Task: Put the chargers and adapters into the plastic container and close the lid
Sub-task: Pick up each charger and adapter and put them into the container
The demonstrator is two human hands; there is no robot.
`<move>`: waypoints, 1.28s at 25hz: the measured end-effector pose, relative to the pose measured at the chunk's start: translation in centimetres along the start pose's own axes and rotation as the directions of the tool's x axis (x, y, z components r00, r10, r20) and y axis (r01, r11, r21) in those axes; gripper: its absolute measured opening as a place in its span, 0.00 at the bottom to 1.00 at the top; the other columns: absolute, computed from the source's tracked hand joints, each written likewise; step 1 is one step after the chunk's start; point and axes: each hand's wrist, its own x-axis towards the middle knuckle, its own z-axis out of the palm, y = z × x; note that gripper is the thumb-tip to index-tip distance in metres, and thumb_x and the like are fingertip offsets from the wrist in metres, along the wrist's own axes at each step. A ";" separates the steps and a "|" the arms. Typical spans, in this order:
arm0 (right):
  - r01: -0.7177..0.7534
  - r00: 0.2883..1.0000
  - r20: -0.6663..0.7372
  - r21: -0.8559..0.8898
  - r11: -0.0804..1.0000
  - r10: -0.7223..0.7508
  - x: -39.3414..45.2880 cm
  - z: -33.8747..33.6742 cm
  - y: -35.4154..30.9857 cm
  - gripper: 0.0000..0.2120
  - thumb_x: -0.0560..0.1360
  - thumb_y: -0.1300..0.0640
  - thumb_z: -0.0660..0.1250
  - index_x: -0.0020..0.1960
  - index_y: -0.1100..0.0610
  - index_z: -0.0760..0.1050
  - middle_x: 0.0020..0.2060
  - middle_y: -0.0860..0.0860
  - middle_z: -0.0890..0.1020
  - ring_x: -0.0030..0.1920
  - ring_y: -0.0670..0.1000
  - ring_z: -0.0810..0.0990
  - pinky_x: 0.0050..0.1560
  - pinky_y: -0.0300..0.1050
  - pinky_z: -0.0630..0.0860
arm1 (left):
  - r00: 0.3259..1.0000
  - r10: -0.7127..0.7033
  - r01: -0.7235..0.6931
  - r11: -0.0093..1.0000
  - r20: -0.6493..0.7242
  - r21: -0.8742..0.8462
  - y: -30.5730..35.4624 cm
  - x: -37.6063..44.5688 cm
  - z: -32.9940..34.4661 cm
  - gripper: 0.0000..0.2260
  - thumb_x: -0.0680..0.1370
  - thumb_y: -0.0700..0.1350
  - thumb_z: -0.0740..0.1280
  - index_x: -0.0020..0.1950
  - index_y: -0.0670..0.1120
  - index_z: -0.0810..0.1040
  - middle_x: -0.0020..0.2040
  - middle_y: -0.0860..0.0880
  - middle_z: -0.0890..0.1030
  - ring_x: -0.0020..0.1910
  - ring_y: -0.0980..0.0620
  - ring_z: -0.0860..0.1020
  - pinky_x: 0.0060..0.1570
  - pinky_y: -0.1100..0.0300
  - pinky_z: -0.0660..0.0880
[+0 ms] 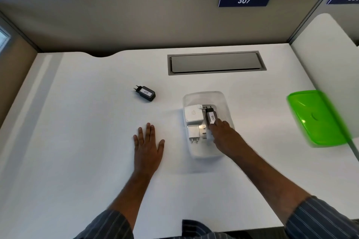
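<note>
A clear plastic container (226,103) stands on the white desk, right of centre. Inside it lie a large white square charger (193,115), a small white plug adapter (193,131) and a black charger labelled 026 (211,118). My right hand (225,136) reaches into the container and its fingers grip the near end of the 026 charger. Another black charger, labelled 017 (145,93), lies alone on the desk to the left of the container. My left hand (148,144) rests flat on the desk, fingers spread, holding nothing. The green lid (316,118) lies at the right.
A grey cable hatch (216,62) is set into the desk behind the container. Grey partition walls enclose the desk at the back and both sides. The green lid leans against the right partition, well apart from the container.
</note>
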 end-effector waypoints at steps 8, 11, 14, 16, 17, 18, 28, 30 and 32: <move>0.011 1.000 -0.009 -0.032 0.999 -0.011 1.0 1.2 -0.2 0.19 0.75 0.69 0.62 0.65 0.59 0.71 0.68 0.56 0.69 0.57 0.57 0.76 0.50 0.51 0.79 | 0.996 0.007 -0.004 0.999 -0.085 0.035 -0.2 -0.2 1.0 0.31 0.83 0.57 0.53 0.83 0.44 0.54 0.84 0.46 0.54 0.83 0.41 0.51 0.81 0.41 0.52; 0.016 1.000 -0.018 -0.065 0.998 -0.017 1.2 1.6 0.1 0.25 0.75 0.68 0.63 0.71 0.58 0.68 0.68 0.56 0.69 0.58 0.57 0.76 0.49 0.51 0.79 | 0.996 0.006 -0.003 0.999 -0.094 0.034 -0.4 -0.2 1.2 0.31 0.83 0.58 0.53 0.83 0.45 0.53 0.84 0.47 0.53 0.83 0.42 0.50 0.81 0.42 0.52; 0.052 0.997 -0.066 0.022 0.998 -0.050 1.5 1.1 0.0 0.26 0.75 0.68 0.62 0.72 0.56 0.66 0.64 0.55 0.71 0.55 0.56 0.76 0.47 0.52 0.79 | 0.995 -0.001 0.004 1.000 -0.096 0.028 -0.5 -0.2 1.4 0.32 0.83 0.58 0.52 0.83 0.47 0.50 0.85 0.48 0.51 0.84 0.44 0.47 0.81 0.42 0.52; 0.078 0.987 -0.153 0.165 0.983 -0.053 2.3 -0.3 -0.6 0.18 0.75 0.64 0.64 0.64 0.56 0.70 0.57 0.52 0.74 0.53 0.55 0.76 0.46 0.50 0.77 | 0.995 -0.006 0.008 1.000 -0.099 0.017 -0.5 -0.2 1.4 0.32 0.83 0.59 0.52 0.83 0.47 0.49 0.85 0.49 0.50 0.84 0.45 0.46 0.81 0.43 0.51; 0.097 0.980 -0.194 0.255 0.962 -0.047 3.0 -1.2 -1.2 0.14 0.75 0.62 0.66 0.60 0.55 0.71 0.53 0.49 0.74 0.51 0.54 0.76 0.45 0.49 0.76 | 0.995 -0.010 0.012 1.000 -0.101 0.017 -0.5 -0.2 1.3 0.32 0.83 0.59 0.51 0.83 0.48 0.48 0.85 0.49 0.49 0.84 0.45 0.45 0.81 0.43 0.51; 0.113 0.975 -0.220 0.345 0.932 -0.037 3.8 -2.1 -1.8 0.12 0.75 0.59 0.67 0.57 0.53 0.71 0.49 0.47 0.73 0.47 0.52 0.75 0.44 0.49 0.75 | 0.995 -0.013 0.014 1.000 -0.101 0.018 -0.5 -0.2 1.3 0.32 0.83 0.59 0.51 0.83 0.48 0.48 0.85 0.50 0.49 0.84 0.46 0.45 0.81 0.43 0.51; 0.286 0.956 -0.208 0.491 0.823 -0.208 16.1 -5.1 -10.0 0.12 0.77 0.52 0.69 0.58 0.54 0.73 0.51 0.51 0.75 0.47 0.49 0.72 0.50 0.47 0.72 | 0.994 -0.044 0.045 0.999 -0.101 0.001 -0.5 0.2 1.7 0.32 0.83 0.61 0.48 0.83 0.50 0.47 0.85 0.52 0.47 0.84 0.48 0.43 0.82 0.44 0.50; 0.281 0.957 -0.194 0.448 0.849 -0.214 18.3 -4.6 -11.9 0.15 0.77 0.52 0.69 0.61 0.56 0.73 0.55 0.53 0.75 0.56 0.53 0.73 0.54 0.51 0.75 | 0.993 -0.044 0.044 0.999 -0.109 -0.001 -0.6 0.2 1.9 0.32 0.83 0.62 0.48 0.83 0.50 0.47 0.85 0.52 0.48 0.84 0.48 0.44 0.82 0.43 0.50; 0.256 0.963 -0.179 0.388 0.885 -0.200 20.2 -4.1 -13.6 0.19 0.76 0.50 0.70 0.63 0.58 0.72 0.59 0.55 0.75 0.62 0.57 0.72 0.58 0.55 0.76 | 0.992 -0.047 0.048 0.999 -0.114 0.002 -0.7 0.2 2.1 0.32 0.83 0.62 0.48 0.83 0.50 0.49 0.85 0.52 0.49 0.84 0.48 0.44 0.82 0.43 0.51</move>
